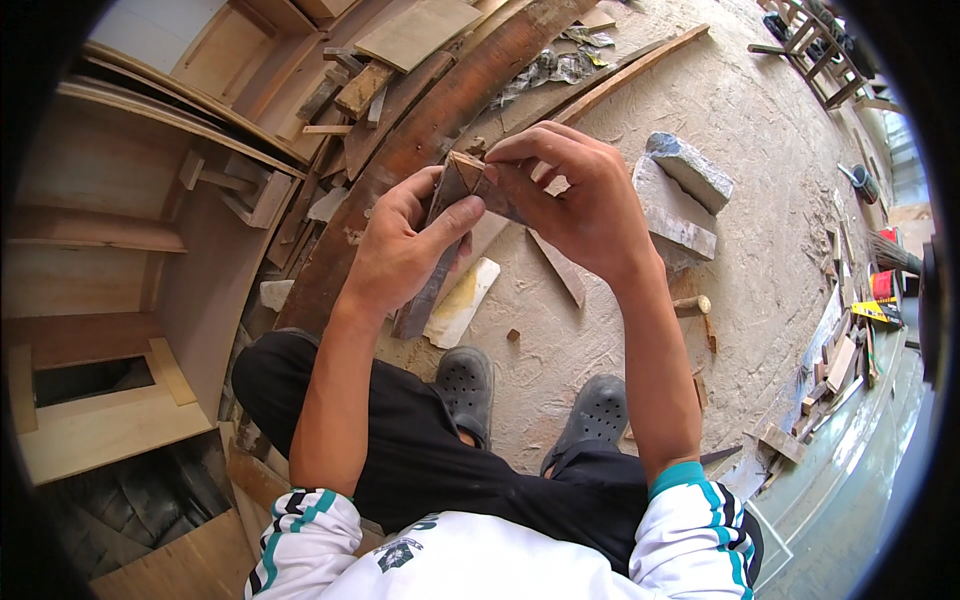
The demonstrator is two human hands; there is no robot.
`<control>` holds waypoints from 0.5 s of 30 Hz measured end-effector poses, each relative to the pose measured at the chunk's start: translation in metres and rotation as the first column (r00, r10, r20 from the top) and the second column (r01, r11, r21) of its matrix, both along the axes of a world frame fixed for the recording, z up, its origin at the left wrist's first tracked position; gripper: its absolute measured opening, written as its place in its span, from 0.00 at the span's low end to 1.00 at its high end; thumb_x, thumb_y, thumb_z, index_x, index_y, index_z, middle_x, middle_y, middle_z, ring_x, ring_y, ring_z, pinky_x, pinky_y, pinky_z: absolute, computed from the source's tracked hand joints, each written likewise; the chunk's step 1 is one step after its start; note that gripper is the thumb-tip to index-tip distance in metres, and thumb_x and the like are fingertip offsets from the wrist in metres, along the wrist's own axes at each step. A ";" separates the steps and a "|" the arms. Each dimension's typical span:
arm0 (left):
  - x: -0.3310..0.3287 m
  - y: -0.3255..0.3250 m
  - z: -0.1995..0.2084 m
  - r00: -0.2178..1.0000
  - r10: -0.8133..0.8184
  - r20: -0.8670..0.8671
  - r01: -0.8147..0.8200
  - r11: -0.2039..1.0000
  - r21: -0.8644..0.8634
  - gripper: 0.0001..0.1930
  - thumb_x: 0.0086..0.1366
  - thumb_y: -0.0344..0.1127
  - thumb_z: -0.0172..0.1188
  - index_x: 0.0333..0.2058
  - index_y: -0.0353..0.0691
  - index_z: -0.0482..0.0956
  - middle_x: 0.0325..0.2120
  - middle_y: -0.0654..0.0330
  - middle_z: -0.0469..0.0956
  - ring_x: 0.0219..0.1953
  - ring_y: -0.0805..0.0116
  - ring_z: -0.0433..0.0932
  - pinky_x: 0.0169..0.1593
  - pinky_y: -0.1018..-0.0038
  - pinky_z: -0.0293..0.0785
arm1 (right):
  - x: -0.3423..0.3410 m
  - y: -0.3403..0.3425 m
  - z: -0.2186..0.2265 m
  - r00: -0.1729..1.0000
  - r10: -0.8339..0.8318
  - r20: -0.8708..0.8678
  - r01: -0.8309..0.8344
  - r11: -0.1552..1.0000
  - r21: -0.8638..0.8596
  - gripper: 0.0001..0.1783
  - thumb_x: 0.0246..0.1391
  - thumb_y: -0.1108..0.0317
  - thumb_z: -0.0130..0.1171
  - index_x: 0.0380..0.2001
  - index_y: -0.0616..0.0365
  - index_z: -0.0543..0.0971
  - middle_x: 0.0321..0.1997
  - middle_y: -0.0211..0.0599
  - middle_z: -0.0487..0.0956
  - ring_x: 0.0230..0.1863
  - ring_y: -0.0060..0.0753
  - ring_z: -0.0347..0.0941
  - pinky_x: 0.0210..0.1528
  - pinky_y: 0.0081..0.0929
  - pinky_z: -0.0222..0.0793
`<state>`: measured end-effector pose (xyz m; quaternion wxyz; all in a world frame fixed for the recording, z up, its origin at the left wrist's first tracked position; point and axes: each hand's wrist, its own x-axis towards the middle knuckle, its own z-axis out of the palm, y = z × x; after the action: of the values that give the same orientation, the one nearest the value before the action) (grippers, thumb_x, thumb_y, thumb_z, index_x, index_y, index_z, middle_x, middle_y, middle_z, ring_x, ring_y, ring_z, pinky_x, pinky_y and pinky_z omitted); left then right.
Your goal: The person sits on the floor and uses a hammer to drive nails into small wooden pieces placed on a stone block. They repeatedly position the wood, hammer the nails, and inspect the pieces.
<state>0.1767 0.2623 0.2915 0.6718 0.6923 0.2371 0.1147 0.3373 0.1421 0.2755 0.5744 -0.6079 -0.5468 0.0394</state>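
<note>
My left hand (405,240) is wrapped round a dark strip of wood (432,285), its thumb pressed along the upper part. The strip slants down toward my left shoe, and its top end shows a paler, angled wood face (466,163). At that end my right hand (570,195) has thumb and fingertips pinched together, touching the corner. Whether a small thing sits between those fingertips cannot be made out. Another dark piece of wood runs from the corner behind my right hand, mostly covered. Below the hands lies a yellowish-white block (462,303) on the floor.
Pale stone-like blocks (690,172) lie right of my right hand. A long brown plank (400,160) and wood offcuts (365,90) lie at the far left, beside a wooden cabinet (95,270). A hammer-like wooden handle (692,305) and more scraps (835,365) lie at the right.
</note>
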 end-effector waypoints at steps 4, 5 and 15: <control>0.000 0.002 -0.003 0.999 -0.002 0.045 0.002 1.000 0.004 0.13 0.68 0.35 0.63 0.47 0.36 0.77 0.27 0.67 0.78 0.27 0.83 0.74 0.29 0.82 0.70 | 0.002 0.000 -0.001 0.998 0.022 -0.064 -0.020 0.999 0.025 0.07 0.53 0.72 0.66 0.36 0.58 0.83 0.33 0.40 0.82 0.32 0.38 0.81 0.33 0.31 0.76; 0.001 0.002 -0.005 0.998 -0.003 0.066 0.003 1.000 0.000 0.13 0.68 0.35 0.64 0.47 0.36 0.77 0.27 0.67 0.78 0.27 0.83 0.74 0.29 0.82 0.70 | 0.003 -0.002 0.000 0.998 0.020 -0.064 -0.018 1.000 0.024 0.07 0.53 0.73 0.66 0.36 0.58 0.83 0.33 0.40 0.82 0.32 0.38 0.81 0.33 0.31 0.76; 0.006 0.002 -0.009 0.992 -0.012 0.128 0.014 1.000 -0.014 0.16 0.67 0.35 0.65 0.49 0.35 0.76 0.28 0.67 0.78 0.27 0.82 0.74 0.30 0.82 0.70 | 0.003 -0.006 0.003 0.996 0.020 -0.091 -0.015 0.998 0.059 0.07 0.51 0.73 0.69 0.36 0.56 0.85 0.33 0.34 0.82 0.33 0.27 0.80 0.35 0.25 0.74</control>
<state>0.1825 0.2645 0.2827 0.6913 0.6802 0.1899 0.1528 0.3401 0.1360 0.2784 0.6159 -0.5837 -0.5261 0.0563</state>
